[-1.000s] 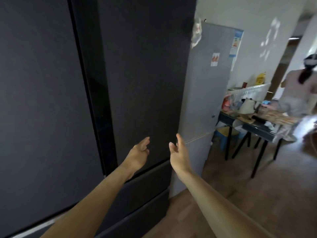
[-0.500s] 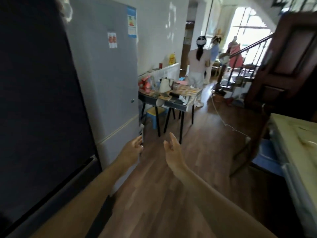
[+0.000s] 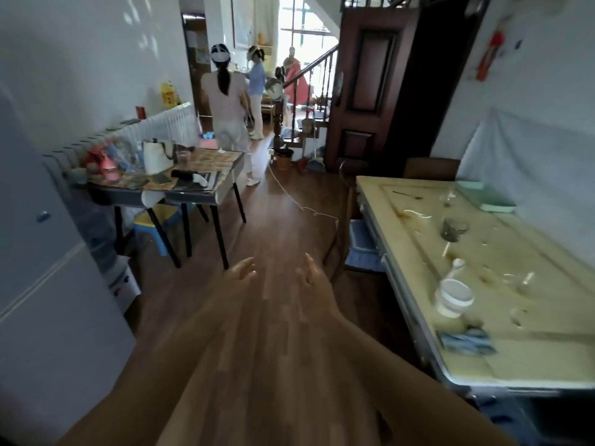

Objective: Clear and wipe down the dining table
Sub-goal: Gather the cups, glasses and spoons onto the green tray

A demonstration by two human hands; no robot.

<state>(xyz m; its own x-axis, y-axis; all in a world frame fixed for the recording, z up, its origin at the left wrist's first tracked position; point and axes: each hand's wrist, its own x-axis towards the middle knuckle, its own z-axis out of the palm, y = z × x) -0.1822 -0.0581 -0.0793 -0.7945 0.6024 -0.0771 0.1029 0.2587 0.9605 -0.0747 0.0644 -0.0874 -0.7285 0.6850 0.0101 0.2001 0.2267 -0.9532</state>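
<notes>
The dining table (image 3: 412, 252) with a pale yellow top stands at the right. On it are a white bowl (image 3: 454, 296) with a white spoon (image 3: 457, 263) behind it, a dark glass (image 3: 454, 229), a blue cloth (image 3: 467, 341) near the front edge, a green book (image 3: 486, 196) at the back and scattered spills. My left hand (image 3: 240, 276) and my right hand (image 3: 314, 281) are stretched out over the floor, left of the table, blurred, fingers apart and holding nothing.
A dark side table (image 3: 193, 194) crowded with several items stands at the left by a radiator (image 3: 154, 127). A grey fridge (image 3: 42, 268) fills the left edge. Wooden chairs (image 3: 346, 220) stand beside the dining table. People (image 3: 227, 101) stand down the hallway near a staircase.
The view has swung right, away from the dark fridge doors to the room. The dining table has come into sight at the right. Both hands stay outstretched and empty.
</notes>
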